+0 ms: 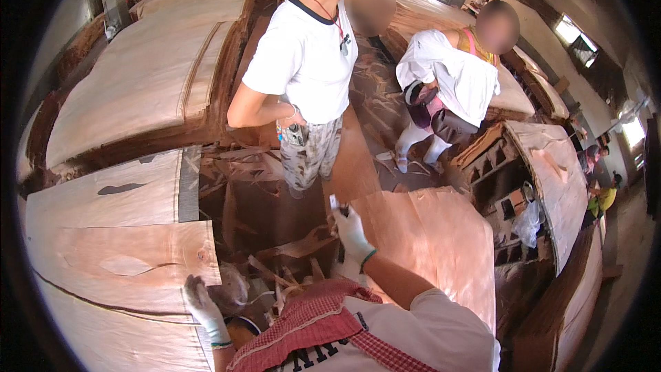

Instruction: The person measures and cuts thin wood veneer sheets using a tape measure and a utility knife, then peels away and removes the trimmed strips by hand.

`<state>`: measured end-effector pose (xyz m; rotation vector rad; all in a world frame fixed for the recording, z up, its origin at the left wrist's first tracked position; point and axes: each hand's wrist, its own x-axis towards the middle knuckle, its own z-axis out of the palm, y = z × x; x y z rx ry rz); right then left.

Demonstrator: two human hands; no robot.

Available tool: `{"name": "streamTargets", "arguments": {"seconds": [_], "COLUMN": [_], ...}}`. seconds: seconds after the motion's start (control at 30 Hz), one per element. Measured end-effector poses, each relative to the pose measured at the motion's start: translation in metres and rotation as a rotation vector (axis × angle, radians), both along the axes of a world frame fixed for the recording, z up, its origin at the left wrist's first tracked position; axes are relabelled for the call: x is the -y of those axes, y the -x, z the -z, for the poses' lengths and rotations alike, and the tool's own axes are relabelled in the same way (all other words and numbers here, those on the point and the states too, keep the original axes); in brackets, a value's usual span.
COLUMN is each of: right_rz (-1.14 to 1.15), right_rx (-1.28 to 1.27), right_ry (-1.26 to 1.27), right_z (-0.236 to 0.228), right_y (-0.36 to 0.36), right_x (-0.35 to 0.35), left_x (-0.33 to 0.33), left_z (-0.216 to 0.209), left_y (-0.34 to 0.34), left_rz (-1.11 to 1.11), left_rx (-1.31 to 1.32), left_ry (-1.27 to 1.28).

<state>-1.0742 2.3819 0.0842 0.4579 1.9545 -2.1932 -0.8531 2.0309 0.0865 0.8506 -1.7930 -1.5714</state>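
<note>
My left hand, in a pale glove with dark fingertips, rests at the right edge of a stack of wood veneer. Its fingers are stretched out near the lower corner of a reddish veneer strip, which lies across the paler veneer sheets. An oval pale spot and a knot mark that strip. Raised over the middle, my gloved right hand is closed around a small dark tool with a bright flat end; its exact kind is too small to tell. Right of that hand lies another veneer stack.
A person in a white shirt stands just ahead, hand on hip. Another person bends beyond, at right. Veneer scraps litter the floor between the stacks. A large veneer pile stands far left; a plastic bag hangs at right.
</note>
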Motion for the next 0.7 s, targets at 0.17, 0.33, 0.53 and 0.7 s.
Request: {"name": "streamTargets", "arguments": {"seconds": [0.17, 0.33, 0.53, 0.7], "right_rz": [-0.185, -0.622, -0.822, -0.886], "right_rx": [0.203, -0.196, -0.268, -0.248], "right_ry": [-0.144, -0.08, -0.204, -0.234], "right_z": [0.004, -0.048, -0.064, -0.069], "right_y": [-0.095, -0.15, -0.193, -0.209], "right_x": [0.055, 0.102, 0.123, 0.129], "left_x": [-0.042, -0.081, -0.075, -0.061], "left_z": [-0.016, -0.061, -0.062, -0.061], "left_y": [-0.003, -0.027, -0.054, -0.07], "left_rz": [0.355, 0.547, 0.536, 0.509], "left_rx": [0.035, 0.058, -0.123, -0.021], "left_ry": [0.069, -0.607, -0.85, -0.706]}}
